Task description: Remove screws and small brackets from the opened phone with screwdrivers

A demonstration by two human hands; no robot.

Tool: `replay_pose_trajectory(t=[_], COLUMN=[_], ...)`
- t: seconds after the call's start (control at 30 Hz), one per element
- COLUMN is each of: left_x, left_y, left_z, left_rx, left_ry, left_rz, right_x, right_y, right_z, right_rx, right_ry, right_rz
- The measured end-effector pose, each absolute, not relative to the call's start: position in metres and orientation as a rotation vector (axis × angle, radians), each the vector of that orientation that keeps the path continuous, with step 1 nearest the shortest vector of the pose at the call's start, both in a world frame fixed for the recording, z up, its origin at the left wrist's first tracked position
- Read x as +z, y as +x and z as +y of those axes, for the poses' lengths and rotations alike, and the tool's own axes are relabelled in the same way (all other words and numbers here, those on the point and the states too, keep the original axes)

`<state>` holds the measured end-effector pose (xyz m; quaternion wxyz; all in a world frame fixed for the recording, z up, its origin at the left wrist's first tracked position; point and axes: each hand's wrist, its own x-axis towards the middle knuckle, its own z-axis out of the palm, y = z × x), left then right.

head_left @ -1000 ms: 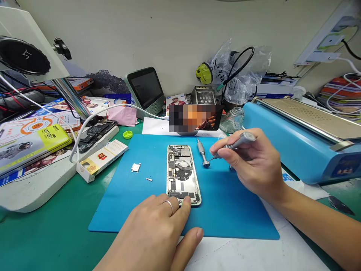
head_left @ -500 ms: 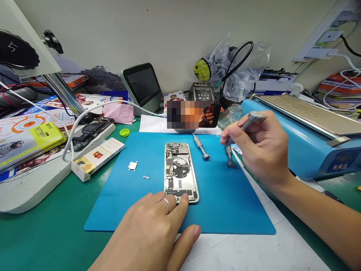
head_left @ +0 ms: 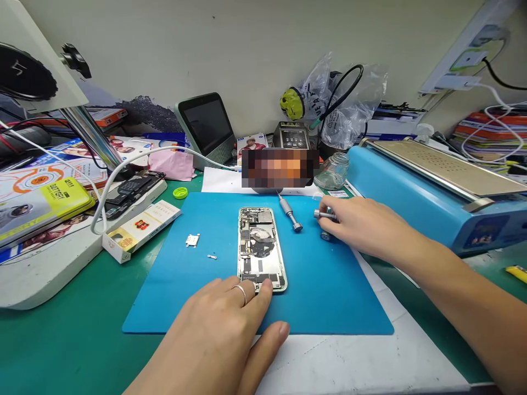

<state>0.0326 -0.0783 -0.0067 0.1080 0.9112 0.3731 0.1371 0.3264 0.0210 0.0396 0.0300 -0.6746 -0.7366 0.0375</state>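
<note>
An opened phone (head_left: 262, 247) lies on the blue mat (head_left: 206, 307), its inner parts exposed. My left hand (head_left: 224, 323), with a ring on one finger, rests its fingertips on the phone's near end; the thumb is spread away. At the mat's right side my right hand (head_left: 354, 222) has its fingers closed around a grey screwdriver (head_left: 323, 215). Beneath those fingers shows the end of another screwdriver (head_left: 325, 236), mostly hidden. A third screwdriver (head_left: 291, 215) lies right of the phone. Left of the phone are a small metal plate (head_left: 192, 240) and a tiny metal piece (head_left: 211, 257).
A blue machine (head_left: 415, 219) stands at the right, near a glass jar (head_left: 335, 169). At the left are a white box (head_left: 142, 230), a green cap (head_left: 180, 193) and a white cable (head_left: 135, 159). A screen device (head_left: 208, 129) stands behind.
My right hand has come down and left to the mat, and its screwdriver has tilted to nearly level. My left hand stays on the phone. The view has shifted slightly.
</note>
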Motion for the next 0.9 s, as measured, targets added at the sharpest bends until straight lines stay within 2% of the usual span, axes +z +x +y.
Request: replay_pose_trajectory(t=[0.43, 0.9], left_x=[-0.007, -0.006], left_y=[0.033, 0.034], left_z=[-0.078, -0.081], left_rx=[0.406, 0.364], left_ry=[2.684, 2.661], left_rz=[1.105, 1.116], right_x=[0.036, 0.023], right_y=[0.326, 0.314], right_z=[0.026, 0.033], right_rx=[0.188, 0.273], right_ry=[-2.02, -1.578], right_rz=[-2.385, -2.418])
